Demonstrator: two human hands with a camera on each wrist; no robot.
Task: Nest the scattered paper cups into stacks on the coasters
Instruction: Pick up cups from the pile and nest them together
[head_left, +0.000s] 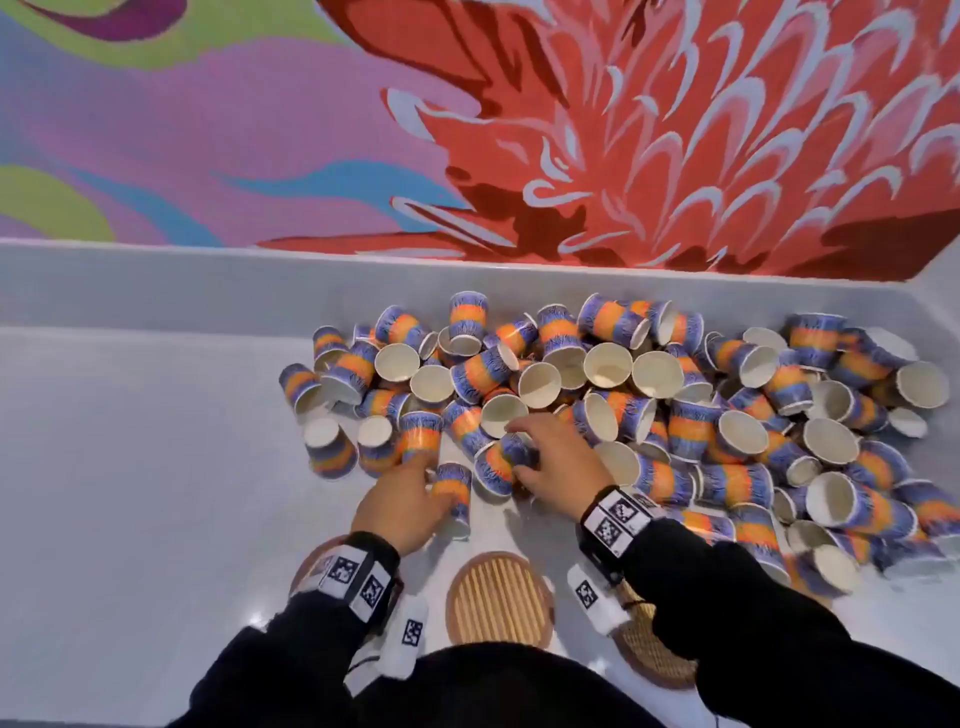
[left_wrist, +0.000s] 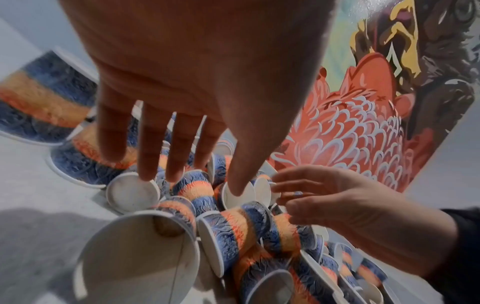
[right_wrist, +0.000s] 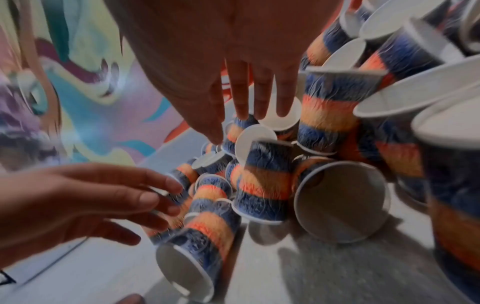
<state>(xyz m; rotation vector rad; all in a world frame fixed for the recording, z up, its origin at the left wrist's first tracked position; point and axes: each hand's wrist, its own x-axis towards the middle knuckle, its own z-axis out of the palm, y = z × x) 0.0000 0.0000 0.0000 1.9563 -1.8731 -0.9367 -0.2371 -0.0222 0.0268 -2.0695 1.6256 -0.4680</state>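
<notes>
A big heap of blue-and-orange paper cups (head_left: 623, 395) lies scattered on the white table, some upright, some tipped over. Both hands reach into its near left edge. My left hand (head_left: 415, 483) hovers with straight, spread fingers (left_wrist: 148, 164) over tipped cups and holds nothing; one cup (head_left: 453, 493) lies right beside its thumb. My right hand (head_left: 519, 451) spreads its straight fingers (right_wrist: 259, 107) over a small cup (head_left: 498, 467) without gripping it. A round ribbed coaster (head_left: 498, 597) sits bare near my body. Two more coasters (head_left: 306, 566) (head_left: 644, 654) lie partly hidden under my wrists.
A white table (head_left: 130, 467) stretches open to the left of the heap. A low white ledge (head_left: 208, 291) and a bright mural wall (head_left: 623, 130) close off the far side. Cups reach the right edge of the head view. Black sleeves (head_left: 753, 623) cover both forearms.
</notes>
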